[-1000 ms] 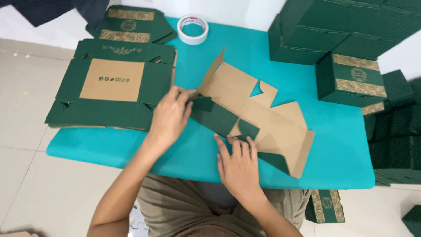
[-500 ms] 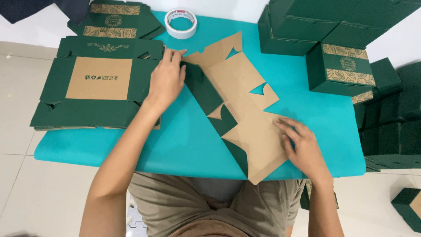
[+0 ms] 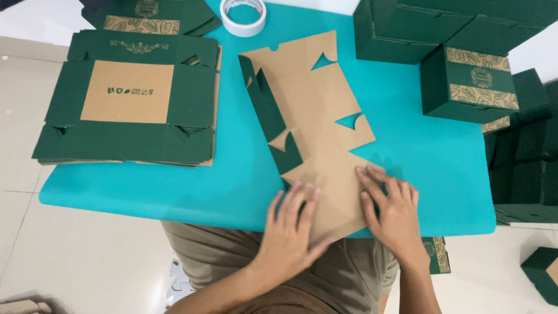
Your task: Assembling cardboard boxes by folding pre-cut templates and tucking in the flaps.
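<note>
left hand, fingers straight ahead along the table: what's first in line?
Likely the dark green folded side flap of the flat brown cardboard box blank under the left hand; depth unclear.

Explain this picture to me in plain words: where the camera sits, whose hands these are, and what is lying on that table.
There is no machine here. The camera sits on a person's head and looks down, so both arms belong to that person. The left hand and the right hand press flat on the near end of an unfolded cardboard box blank, brown side up with green flaps; neither hand grips anything. It lies on a turquoise table. To the left is a stack of flat green blanks. At the far edge lies a roll of white tape. To the right stand folded green boxes, with more piled beside the table.
</note>
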